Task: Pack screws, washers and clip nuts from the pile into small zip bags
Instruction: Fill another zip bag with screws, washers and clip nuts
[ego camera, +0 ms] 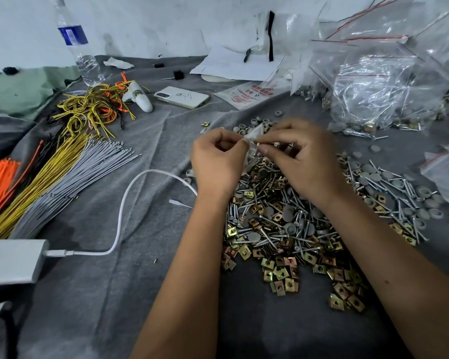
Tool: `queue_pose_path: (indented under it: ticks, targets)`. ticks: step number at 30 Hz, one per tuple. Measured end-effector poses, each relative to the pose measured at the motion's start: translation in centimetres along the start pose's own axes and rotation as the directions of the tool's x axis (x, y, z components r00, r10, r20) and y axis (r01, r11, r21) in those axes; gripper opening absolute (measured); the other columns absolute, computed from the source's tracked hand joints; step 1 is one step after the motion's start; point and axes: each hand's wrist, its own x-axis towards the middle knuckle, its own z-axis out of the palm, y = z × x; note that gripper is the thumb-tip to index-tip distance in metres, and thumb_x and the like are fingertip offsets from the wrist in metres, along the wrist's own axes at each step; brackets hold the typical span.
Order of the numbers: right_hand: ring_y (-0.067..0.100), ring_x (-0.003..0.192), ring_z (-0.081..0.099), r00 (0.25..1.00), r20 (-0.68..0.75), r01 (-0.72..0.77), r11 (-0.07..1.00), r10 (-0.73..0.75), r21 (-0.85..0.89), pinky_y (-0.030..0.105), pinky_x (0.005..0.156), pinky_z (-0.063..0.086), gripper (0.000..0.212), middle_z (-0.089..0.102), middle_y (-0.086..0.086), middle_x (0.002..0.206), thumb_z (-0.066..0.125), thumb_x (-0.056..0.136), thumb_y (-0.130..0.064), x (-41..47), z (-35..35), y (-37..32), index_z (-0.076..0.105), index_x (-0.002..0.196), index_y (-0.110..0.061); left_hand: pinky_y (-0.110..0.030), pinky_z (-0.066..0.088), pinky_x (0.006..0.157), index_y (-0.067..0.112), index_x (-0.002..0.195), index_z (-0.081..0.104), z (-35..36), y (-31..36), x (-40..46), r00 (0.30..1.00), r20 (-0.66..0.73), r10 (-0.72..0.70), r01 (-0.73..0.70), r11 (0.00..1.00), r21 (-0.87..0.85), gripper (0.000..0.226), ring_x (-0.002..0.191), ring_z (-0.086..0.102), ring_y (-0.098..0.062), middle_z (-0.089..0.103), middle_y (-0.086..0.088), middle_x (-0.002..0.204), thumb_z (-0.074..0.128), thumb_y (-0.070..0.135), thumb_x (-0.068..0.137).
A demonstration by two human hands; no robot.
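Observation:
A pile of screws, grey washers and brass clip nuts (290,229) spreads over the grey cloth at centre right. Above its far edge both hands hold one small clear zip bag (253,137). My left hand (218,161) pinches the bag's left side between thumb and fingers. My right hand (301,156) pinches its right side, fingers curled. The bag's lower part hangs between the hands, and its contents are hard to make out.
Heaps of clear zip bags (389,81), some filled, lie at the back right. A phone (182,97), a water bottle (77,42) and papers sit at the back. Bundles of cable ties (49,177), a power bank (11,263) and its white cable (122,211) lie on the left.

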Motion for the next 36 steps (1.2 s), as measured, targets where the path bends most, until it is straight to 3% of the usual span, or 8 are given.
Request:
queue_pose_path:
  ticks: [6, 8, 11, 15, 19, 22, 30, 36]
  targets:
    - [-0.002, 0.083, 0.065, 0.997, -0.015, -0.070, 0.997, 0.069, -0.043, 0.009, 0.072, 0.050, 0.022, 0.071, -0.011, 0.098, 0.080, 0.087, -0.022, 0.1, -1.1, 0.2, 0.076, 0.108, -0.019, -0.040, 0.048, 0.057, 0.016, 0.074, 0.071, -0.3, -0.1, 0.2, 0.996, -0.067, -0.057, 0.051, 0.994, -0.095, 0.014, 0.057, 0.055, -0.019, 0.062, -0.001, 0.060, 0.075, 0.008, 0.085]
    - [-0.007, 0.086, 0.061, 0.990, 0.132, -0.021, 0.989, 0.041, -0.145, 0.011, 0.077, 0.048, 0.022, 0.068, -0.016, 0.097, 0.081, 0.084, -0.030, 0.2, -2.0, 0.5, 0.076, 0.105, -0.025, -0.037, 0.047, 0.056, 0.015, 0.076, 0.071, -0.3, -0.1, 0.3, 0.989, -0.127, -0.070, 0.053, 0.990, -0.134, 0.012, 0.055, 0.054, -0.016, 0.062, 0.002, 0.060, 0.075, 0.008, 0.085]
    - [0.007, 0.107, 0.050, 0.894, 0.428, 0.018, 0.944, 0.132, -0.328, 0.032, 0.090, 0.040, 0.042, 0.061, -0.010, 0.111, 0.081, 0.072, -0.056, 0.3, -3.2, 1.2, 0.074, 0.109, -0.038, -0.027, 0.042, 0.054, 0.013, 0.076, 0.071, -0.5, -0.2, 0.7, 0.974, -0.201, -0.099, 0.056, 0.976, -0.210, 0.012, 0.051, 0.050, -0.012, 0.061, 0.004, 0.058, 0.074, 0.006, 0.084]
    - [0.008, 0.114, 0.041, 0.820, 0.535, -0.001, 0.936, 0.203, -0.353, 0.031, 0.092, 0.034, 0.049, 0.050, -0.009, 0.116, 0.083, 0.069, -0.059, 0.3, -3.3, 1.6, 0.069, 0.115, -0.047, -0.026, 0.040, 0.051, 0.010, 0.078, 0.072, -0.6, -0.2, 0.8, 0.967, -0.217, -0.130, 0.074, 0.965, -0.251, 0.010, 0.049, 0.047, -0.010, 0.058, 0.003, 0.057, 0.073, 0.003, 0.086]
    - [0.014, 0.105, 0.052, 0.869, 0.476, 0.050, 0.932, 0.137, -0.358, 0.042, 0.094, 0.048, 0.027, 0.054, -0.006, 0.109, 0.081, 0.080, -0.046, 0.4, -2.6, 1.3, 0.073, 0.104, -0.035, -0.027, 0.040, 0.052, 0.005, 0.083, 0.072, -0.4, -0.1, 0.6, 0.970, -0.202, -0.136, 0.082, 0.963, -0.256, 0.005, 0.049, 0.046, -0.010, 0.057, 0.003, 0.058, 0.072, 0.002, 0.087]
    - [0.016, 0.101, 0.058, 0.900, 0.426, 0.051, 0.948, 0.093, -0.315, 0.038, 0.090, 0.049, 0.017, 0.062, -0.004, 0.105, 0.080, 0.084, -0.037, 0.3, -2.5, 1.4, 0.078, 0.099, -0.028, -0.024, 0.040, 0.051, 0.006, 0.082, 0.071, -0.5, -0.1, 0.6, 0.971, -0.203, -0.125, 0.074, 0.968, -0.241, 0.007, 0.050, 0.047, -0.009, 0.058, 0.002, 0.059, 0.072, 0.001, 0.087]
    - [0.020, 0.088, 0.064, 0.997, 0.069, -0.031, 0.993, 0.039, -0.110, 0.044, 0.081, 0.054, 0.020, 0.071, 0.004, 0.096, 0.071, 0.094, -0.024, 0.6, -3.2, 1.3, 0.078, 0.106, -0.009, -0.027, 0.045, 0.053, 0.015, 0.076, 0.071, 0.0, -0.4, 0.3, 0.993, -0.117, 0.017, -0.027, 0.996, -0.086, 0.015, 0.054, 0.054, -0.012, 0.063, 0.002, 0.061, 0.075, 0.005, 0.086]
    - [0.011, 0.086, 0.067, 0.994, 0.084, 0.087, 0.979, -0.073, -0.187, 0.018, 0.081, 0.050, 0.019, 0.076, 0.003, 0.099, 0.079, 0.087, -0.014, 0.5, -2.6, 0.8, 0.080, 0.106, -0.010, -0.015, 0.036, 0.046, 0.020, 0.073, 0.071, 0.8, -0.6, -0.1, 0.991, -0.028, 0.134, -0.131, 0.987, 0.093, 0.020, 0.046, 0.046, 0.000, 0.053, 0.015, 0.051, 0.077, 0.005, 0.085]
